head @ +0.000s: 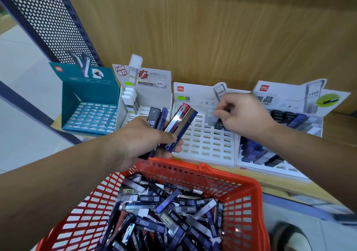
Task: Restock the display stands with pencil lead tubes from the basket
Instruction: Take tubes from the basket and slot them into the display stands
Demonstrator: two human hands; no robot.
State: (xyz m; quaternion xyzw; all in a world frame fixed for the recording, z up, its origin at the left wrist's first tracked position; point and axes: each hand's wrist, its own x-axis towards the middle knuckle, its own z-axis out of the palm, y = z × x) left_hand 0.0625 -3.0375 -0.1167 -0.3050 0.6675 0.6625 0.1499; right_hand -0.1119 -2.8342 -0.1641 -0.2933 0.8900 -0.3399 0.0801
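Observation:
A red plastic basket (241, 191) at the bottom holds several pencil lead tubes (170, 210), black, blue and grey. My left hand (143, 140) is closed around a fan of lead tubes (179, 123) above the basket's far rim. My right hand (243, 113) pinches a clear grey tube (210, 117) at the upper rows of the white slotted display stand (204, 142). A black tube stands in that stand just below my fingers. The right-hand white stand (274, 165) carries several dark and blue tubes.
A teal slotted stand (90, 115) sits at the left, beside a white stand (146, 88) with white-capped tubes. All stand on a wooden shelf against a wood panel (212, 28). A perforated dark metal panel (48, 19) rises at the upper left.

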